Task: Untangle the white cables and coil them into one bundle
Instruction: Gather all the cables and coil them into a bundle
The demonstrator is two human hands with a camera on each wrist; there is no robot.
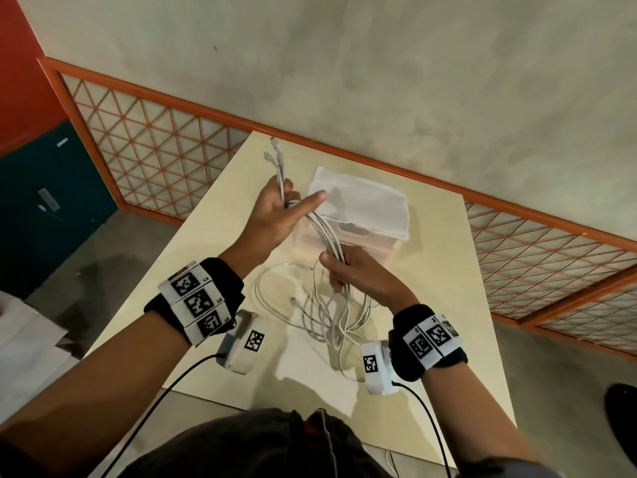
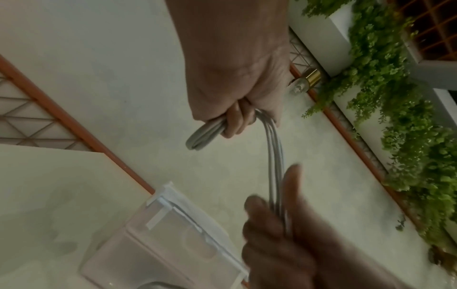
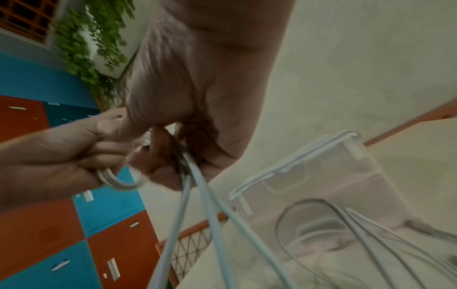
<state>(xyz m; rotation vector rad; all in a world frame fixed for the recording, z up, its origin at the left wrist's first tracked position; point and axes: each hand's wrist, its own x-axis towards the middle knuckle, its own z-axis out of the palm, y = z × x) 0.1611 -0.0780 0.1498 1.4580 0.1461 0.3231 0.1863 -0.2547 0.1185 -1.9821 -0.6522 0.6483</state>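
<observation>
Several white cables stretch between my two hands above the cream table. My left hand is raised and grips their upper ends, with its index finger stretched to the right; plugs stick up past the fist. My right hand is lower and grips the same strands. Below it, loose loops hang down and lie on the table. In the left wrist view the left hand holds a folded loop. The right wrist view shows the right hand clamping the strands.
A clear plastic box with a white lid stands on the table just behind my hands. The table's far corner meets an orange-framed lattice panel. A blue cabinet stands on the floor at the left.
</observation>
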